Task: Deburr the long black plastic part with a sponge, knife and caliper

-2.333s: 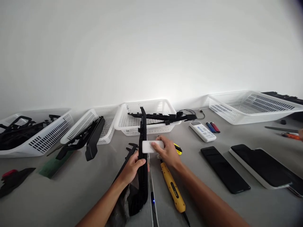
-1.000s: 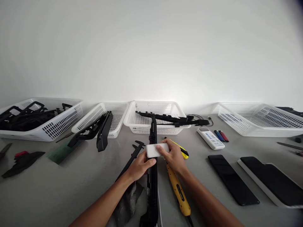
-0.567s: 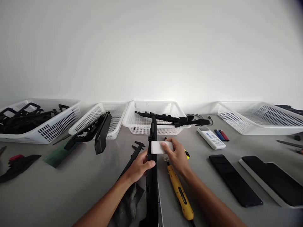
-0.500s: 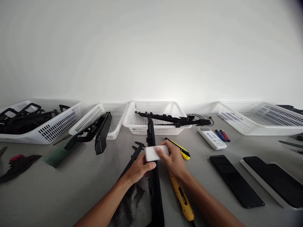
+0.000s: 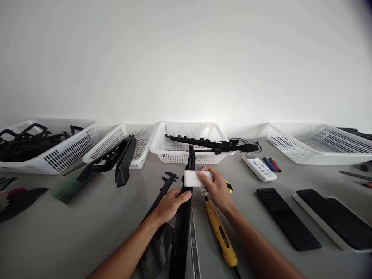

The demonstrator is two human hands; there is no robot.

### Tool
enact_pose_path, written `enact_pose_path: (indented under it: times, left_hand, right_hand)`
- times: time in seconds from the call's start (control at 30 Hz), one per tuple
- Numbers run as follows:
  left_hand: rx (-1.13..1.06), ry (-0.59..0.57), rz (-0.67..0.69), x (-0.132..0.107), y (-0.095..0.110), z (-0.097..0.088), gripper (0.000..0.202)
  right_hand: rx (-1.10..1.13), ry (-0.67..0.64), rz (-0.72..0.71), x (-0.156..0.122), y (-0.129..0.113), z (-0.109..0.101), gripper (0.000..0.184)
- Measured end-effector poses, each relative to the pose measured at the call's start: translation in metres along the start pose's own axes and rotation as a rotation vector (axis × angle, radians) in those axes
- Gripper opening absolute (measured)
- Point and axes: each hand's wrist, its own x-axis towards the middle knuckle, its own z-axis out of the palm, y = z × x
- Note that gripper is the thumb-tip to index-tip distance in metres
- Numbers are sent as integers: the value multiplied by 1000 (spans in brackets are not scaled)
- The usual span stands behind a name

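Observation:
My left hand (image 5: 171, 203) is closed around a long black plastic trim strip (image 5: 180, 236), with the thumb on top. The strip runs lengthwise away from me, its far end near the middle basket. In my right hand (image 5: 217, 190) is a white rectangular block (image 5: 192, 178), gripped at its right end with the thumb on its face. The block lies across the strip just beyond my left thumb; whether it presses on it is hard to tell. Below my right hand rests a yellow corded tool (image 5: 219, 230). A yellow utility knife (image 5: 229, 186) is mostly hidden behind that hand.
A black caliper (image 5: 162, 193) lies left of the strip. White baskets with black parts stand along the wall, including the middle basket (image 5: 174, 158). To the right are a white meter-like device (image 5: 259, 167), two lighters (image 5: 272, 164) and a black phone-like slab (image 5: 287, 219).
The block and my right hand have moved slightly right and away from me. The strip has turned and its near end shifted left, uncovering a metal ruler-like strip. The utility knife is now more hidden.

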Motion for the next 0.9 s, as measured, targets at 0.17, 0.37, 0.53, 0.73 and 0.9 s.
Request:
enact_pose_path:
  times: [0.17, 0.37, 0.53, 0.73, 0.9]
  left_hand:
    - [38, -1, 27, 1, -2, 0, 61]
    - [78, 49, 51, 3, -4, -1, 63]
    - [49, 68, 48, 3, -2, 0, 62]
    - [106, 86, 21, 3, -3, 0, 64]
    - [80, 2, 10, 1, -2, 0, 63]
  right_hand:
    - [-8, 13, 19, -2, 0, 1, 46]
    - [-50, 67, -4, -1, -2, 0, 47]
    - [-64, 72, 0, -1, -5, -1, 47]
    - [-31, -4, -9, -6, -1, 10, 42]
    - [-30, 75, 22, -2, -2, 2, 46]
